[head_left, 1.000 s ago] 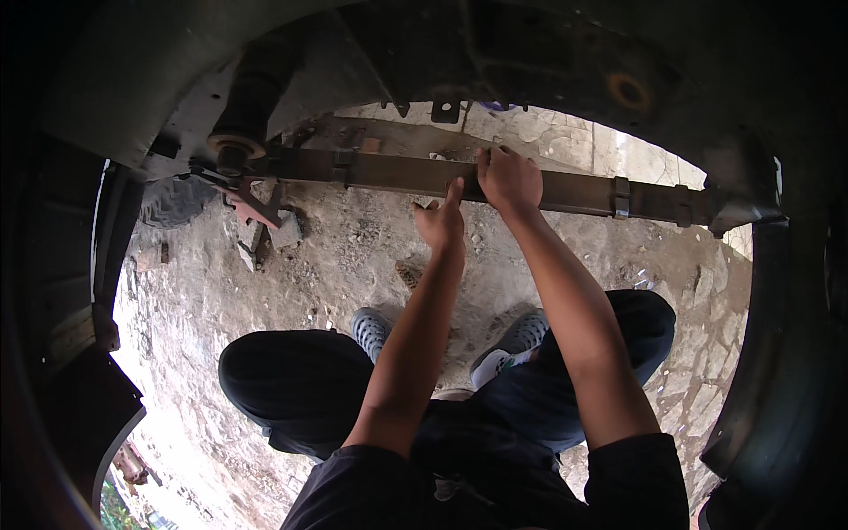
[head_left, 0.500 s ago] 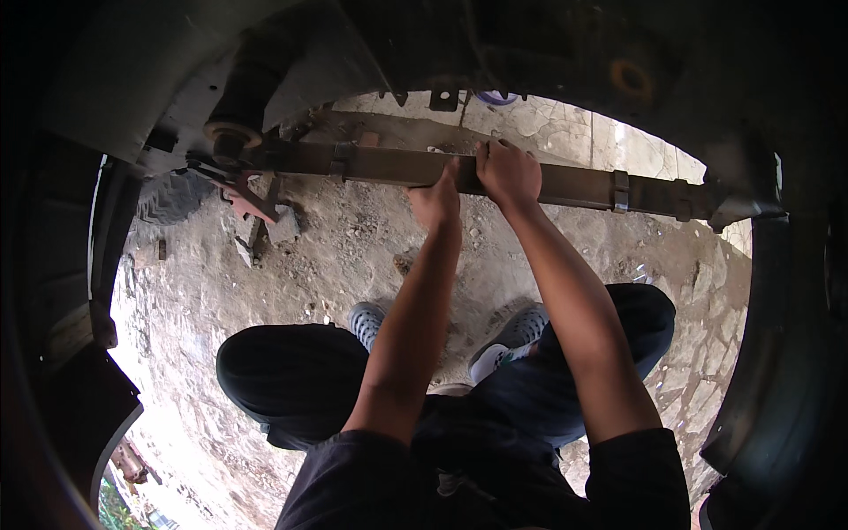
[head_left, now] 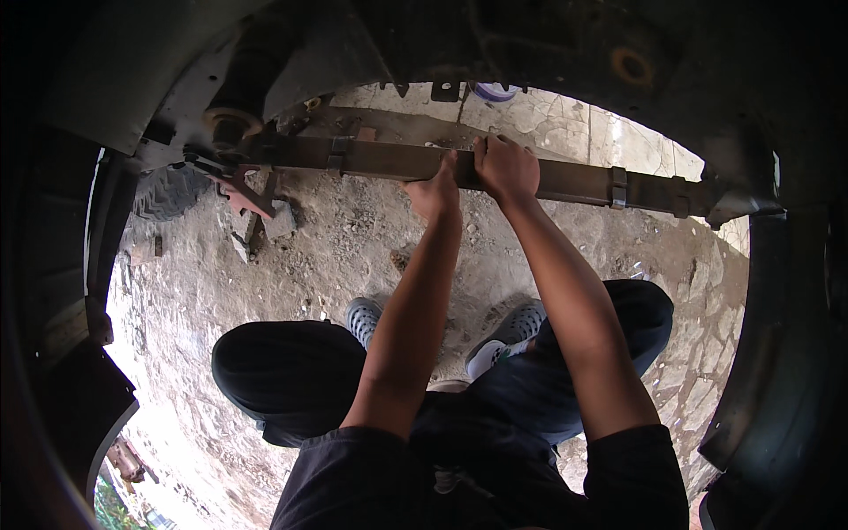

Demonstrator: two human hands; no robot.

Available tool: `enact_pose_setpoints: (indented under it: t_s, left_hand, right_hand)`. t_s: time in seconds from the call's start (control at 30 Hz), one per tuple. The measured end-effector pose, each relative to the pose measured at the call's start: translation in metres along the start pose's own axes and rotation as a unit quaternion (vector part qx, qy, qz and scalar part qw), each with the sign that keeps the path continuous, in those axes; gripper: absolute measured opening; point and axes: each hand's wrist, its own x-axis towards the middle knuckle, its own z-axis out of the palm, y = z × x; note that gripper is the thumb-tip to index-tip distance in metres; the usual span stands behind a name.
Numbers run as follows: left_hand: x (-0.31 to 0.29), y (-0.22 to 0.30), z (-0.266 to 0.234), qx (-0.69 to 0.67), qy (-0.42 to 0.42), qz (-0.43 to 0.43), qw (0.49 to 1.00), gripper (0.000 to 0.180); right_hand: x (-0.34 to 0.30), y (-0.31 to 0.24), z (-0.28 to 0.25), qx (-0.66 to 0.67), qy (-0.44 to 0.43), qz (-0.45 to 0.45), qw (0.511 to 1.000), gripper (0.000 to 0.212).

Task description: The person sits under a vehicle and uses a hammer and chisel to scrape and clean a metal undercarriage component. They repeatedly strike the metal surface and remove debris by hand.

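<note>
A long brown leaf spring (head_left: 389, 160) runs from left to right under the vehicle body, with metal clips around it on both sides of my hands. My left hand (head_left: 434, 195) grips its middle from the near side, thumb laid up over the face, fingers tucked underneath and mostly hidden. Just to the right, my right hand (head_left: 508, 168) is wrapped over the top edge, fingers curled to the far side. A metal clip (head_left: 336, 155) circles the spring left of my hands, and another clip (head_left: 618, 187) sits toward its right end.
A dark shock absorber (head_left: 234, 115) hangs at the upper left. Below it are a reddish metal stand (head_left: 240, 193), stone blocks (head_left: 281, 219) and a tyre (head_left: 166, 194). Dark body panels (head_left: 768, 336) curve around me. A purple-rimmed round container (head_left: 495, 91) lies beyond the spring on the gritty ground.
Both hands keep their hold at the same place on the spring. The whole view has shifted slightly; nothing else has visibly moved.
</note>
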Motion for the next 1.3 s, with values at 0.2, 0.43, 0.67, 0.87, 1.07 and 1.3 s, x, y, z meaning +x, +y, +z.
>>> enact_pose_setpoints:
  t_s: [0.2,0.43,0.67,0.87,1.07,1.3]
  left_hand:
    - [-0.023,-0.010,-0.018,0.066,-0.009,0.074,0.995,0.091]
    - [-0.012,-0.006,-0.006,0.159,0.047,0.062,0.984,0.116]
    - [-0.024,-0.026,-0.048,-0.017,-0.110,-0.083,0.990,0.063]
    - [-0.022,-0.016,-0.070,0.127,-0.043,0.379,0.916,0.023]
    - [-0.015,0.045,-0.048,0.305,-0.021,0.457,0.836,0.016]
    - [-0.007,0.029,-0.020,0.323,-0.042,0.498,0.804,0.015]
  right_hand:
    - [0.000,0.007,0.002,0.004,-0.002,0.006,1.000,0.041]
    - [-0.001,-0.001,-0.001,0.004,-0.020,0.019,1.000,0.041]
    - [-0.001,0.005,0.002,-0.002,-0.018,0.020,1.000,0.041]
    - [0.001,0.002,-0.004,0.002,-0.050,0.036,0.998,0.044]
    - [0.002,0.002,-0.010,0.009,-0.073,0.048,0.996,0.044]
    - [0.004,0.002,-0.006,0.016,-0.076,0.050,0.996,0.045]
